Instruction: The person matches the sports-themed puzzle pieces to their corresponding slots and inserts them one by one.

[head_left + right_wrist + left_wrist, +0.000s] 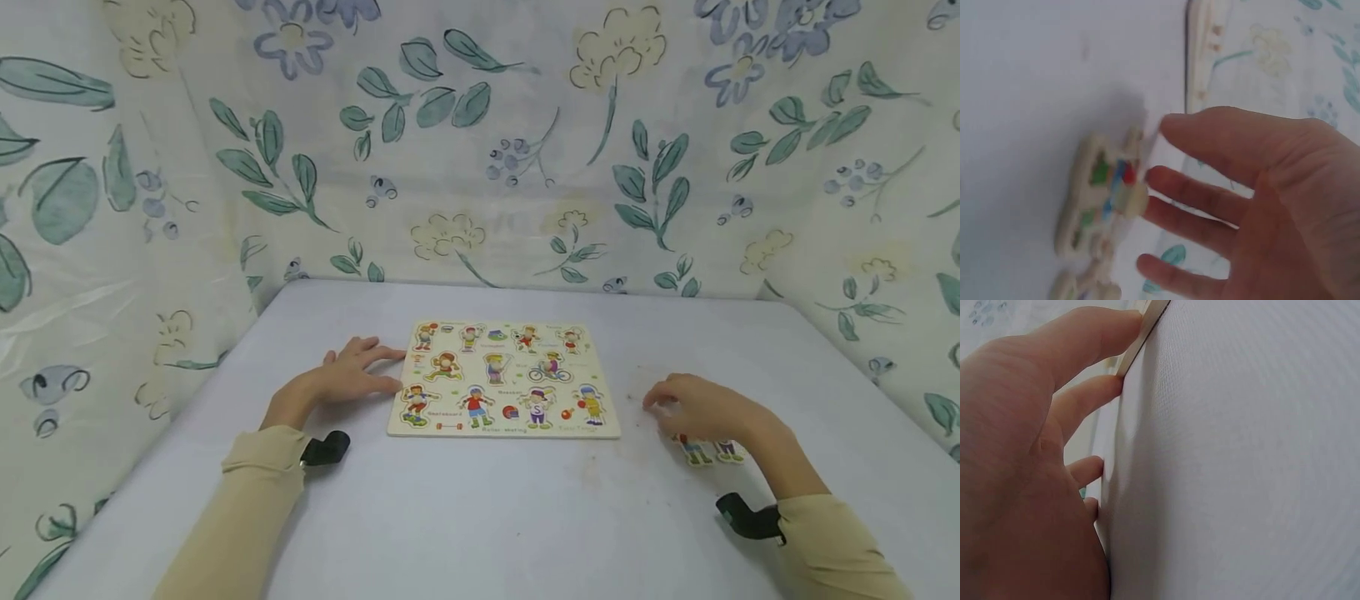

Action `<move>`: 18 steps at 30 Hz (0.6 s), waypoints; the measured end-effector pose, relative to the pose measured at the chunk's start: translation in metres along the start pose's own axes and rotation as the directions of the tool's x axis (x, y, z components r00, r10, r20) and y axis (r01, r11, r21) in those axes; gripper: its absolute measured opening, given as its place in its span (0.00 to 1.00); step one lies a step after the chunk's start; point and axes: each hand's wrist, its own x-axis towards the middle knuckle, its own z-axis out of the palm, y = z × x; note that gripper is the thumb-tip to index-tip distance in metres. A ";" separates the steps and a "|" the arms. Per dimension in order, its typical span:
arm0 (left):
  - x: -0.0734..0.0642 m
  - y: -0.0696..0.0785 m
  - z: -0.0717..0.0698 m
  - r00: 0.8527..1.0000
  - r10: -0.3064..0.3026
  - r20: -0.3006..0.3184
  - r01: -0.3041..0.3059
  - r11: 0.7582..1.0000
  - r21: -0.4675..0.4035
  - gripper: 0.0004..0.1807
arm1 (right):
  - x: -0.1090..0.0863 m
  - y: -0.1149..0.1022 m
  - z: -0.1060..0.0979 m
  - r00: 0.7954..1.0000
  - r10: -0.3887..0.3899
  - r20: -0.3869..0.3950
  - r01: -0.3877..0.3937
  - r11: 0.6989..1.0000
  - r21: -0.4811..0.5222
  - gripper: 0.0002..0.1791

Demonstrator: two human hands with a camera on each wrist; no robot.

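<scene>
A wooden puzzle board (502,381) printed with children playing sports lies flat on the table. At its left edge, my left hand (358,372) rests with spread fingers, the thumb and a fingertip touching the board's side. The left wrist view shows that hand (1029,437) against the board's pale edge (1138,340). To the right of the board, my right hand (697,404) hovers over loose figure pieces (697,452), hiding part of them. In the right wrist view, the thumb and fingers of that hand (1260,181) stand apart beside a blurred knobbed piece (1094,200); whether they touch it is unclear.
White cloth covers the table (450,517). A floral-patterned curtain (517,150) closes off the back and both sides. Black wrist devices (326,450) sit at both cuffs. Faint brownish smudges (592,462) mark the cloth near the board.
</scene>
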 end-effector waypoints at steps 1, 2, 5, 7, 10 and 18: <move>0.000 0.000 0.000 1.000 0.001 0.000 -0.001 1.000 -0.003 0.40 | -0.002 0.003 -0.002 1.000 0.004 0.013 -0.004 1.000 0.007 0.18; -0.001 0.000 0.000 1.000 0.001 -0.001 -0.001 1.000 -0.005 0.40 | -0.004 0.006 -0.003 1.000 0.004 0.024 -0.004 1.000 0.015 0.18; -0.002 0.000 0.000 1.000 0.001 -0.005 -0.001 1.000 -0.011 0.39 | -0.008 0.015 -0.004 0.999 -0.007 0.031 0.006 1.000 0.024 0.17; -0.002 0.000 0.000 1.000 0.001 -0.008 -0.002 1.000 -0.013 0.39 | -0.010 0.019 -0.003 0.999 -0.016 0.033 0.015 0.999 0.036 0.17; -0.002 0.000 0.000 1.000 0.008 -0.013 -0.008 1.000 -0.011 0.39 | -0.014 0.024 -0.003 0.998 -0.007 0.055 0.003 0.997 0.074 0.18; -0.004 0.003 -0.001 1.000 0.009 -0.015 -0.010 1.000 -0.014 0.40 | -0.019 0.025 -0.007 0.995 -0.009 0.096 -0.005 0.989 0.146 0.21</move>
